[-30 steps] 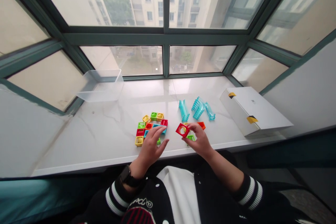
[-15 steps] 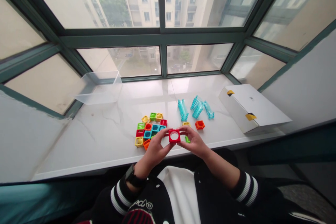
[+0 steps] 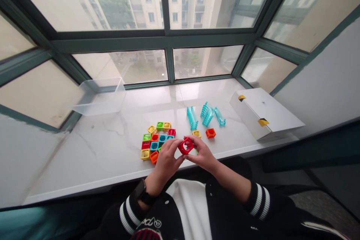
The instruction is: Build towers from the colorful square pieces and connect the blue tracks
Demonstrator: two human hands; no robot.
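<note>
"What just changed?"

"The red hollow plastic square block has turned, now tilted corner-up, lifted just right of the pile of multicoloured plastic blocks."

"And the fingers?"

"Both closed narrowly on it: the left hand and right hand grip its sides together, above the near part of the white marble sill."

The camera worn on the person's head looks forward and down from above the chest, facing a window. It sits close to the fingers, which show low in the frame's middle, with the marble worktop just beyond them, the green window frame farther beyond, and the person's black jacket nearer, along the bottom edge.
</note>
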